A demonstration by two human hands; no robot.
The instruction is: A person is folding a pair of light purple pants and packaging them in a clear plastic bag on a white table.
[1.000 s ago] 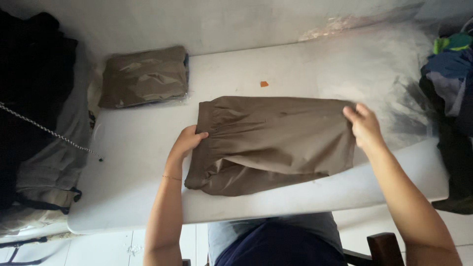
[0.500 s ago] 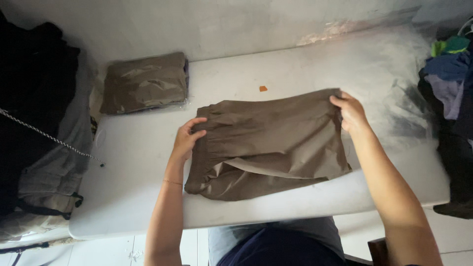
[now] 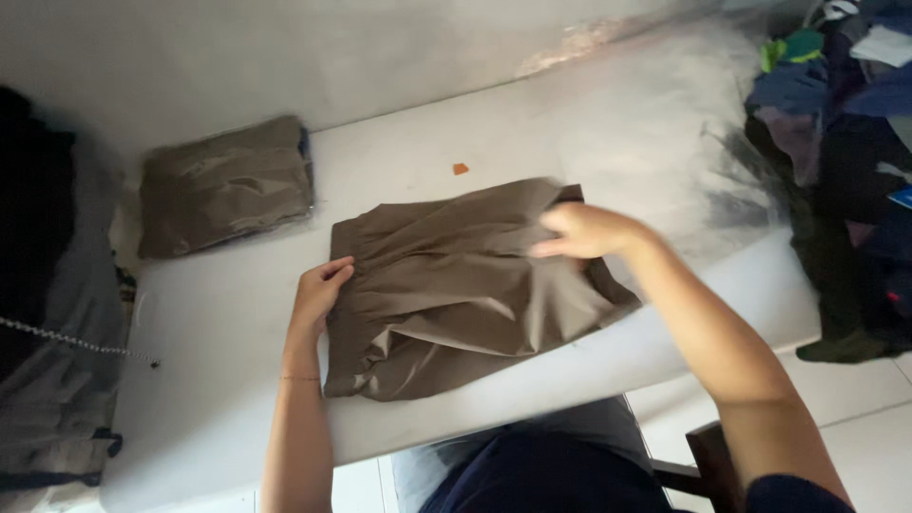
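Right fingers [image 3: 556, 249] motion-blurred on garment [image 3: 456, 294]

A flat clear-wrapped brown package [image 3: 226, 185] lies at the table's [image 3: 218, 313] far-left corner.

Single head-worn view, looking steeply down, close over the white table [image 3: 570, 123], facing the wall [image 3: 285, 57]

Folded brown garment in clear bag [image 3: 226, 185] lies at the white table's [image 3: 608, 123] far left corner. Small orange scrap [image 3: 461, 169] near far edge. Heaped clothing [image 3: 845, 123] beyond right edge.
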